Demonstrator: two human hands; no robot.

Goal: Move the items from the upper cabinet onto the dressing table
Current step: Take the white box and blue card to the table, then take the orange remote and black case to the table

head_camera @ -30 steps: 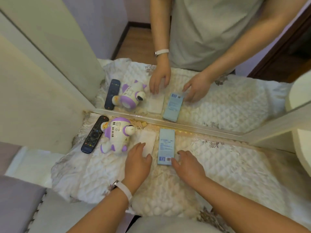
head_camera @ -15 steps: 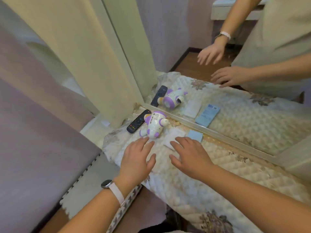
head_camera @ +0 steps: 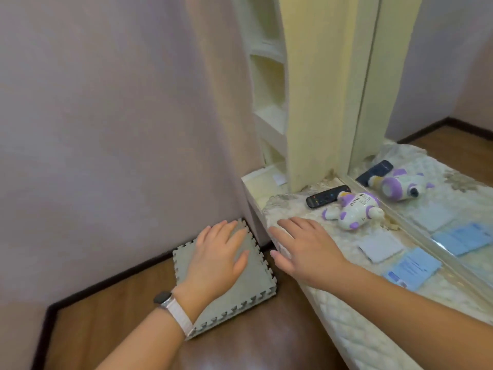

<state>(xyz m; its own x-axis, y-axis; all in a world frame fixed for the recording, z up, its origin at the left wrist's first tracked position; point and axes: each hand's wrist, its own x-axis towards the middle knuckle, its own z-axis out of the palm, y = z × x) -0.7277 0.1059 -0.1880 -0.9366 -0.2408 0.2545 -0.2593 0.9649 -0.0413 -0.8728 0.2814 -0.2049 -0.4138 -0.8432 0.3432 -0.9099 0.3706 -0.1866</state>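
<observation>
On the quilted dressing table (head_camera: pixel 344 327) lie a black remote (head_camera: pixel 326 196), a white and purple toy (head_camera: pixel 354 213), a small white pad (head_camera: pixel 380 247) and a light blue box (head_camera: pixel 413 268). My right hand (head_camera: pixel 306 248) hovers with straight fingers over the table's left end and holds nothing. Left of the table, my left hand (head_camera: pixel 221 256) is spread open in the air above the floor, also with nothing in it. Cream cabinet shelves (head_camera: pixel 269 108) rise beyond the table's left end; the compartments I can see hold nothing.
A mirror (head_camera: pixel 440 129) behind the table reflects the items. A grey foam puzzle mat (head_camera: pixel 229 287) lies on the wooden floor under my left hand. A pale wall (head_camera: pixel 106 129) fills the left. A low cream ledge (head_camera: pixel 256 182) with a small paper sits below the shelves.
My view has swung left toward the shelves and wall. Both hands have left the blue box and white pad and moved left, the left hand now past the table's edge.
</observation>
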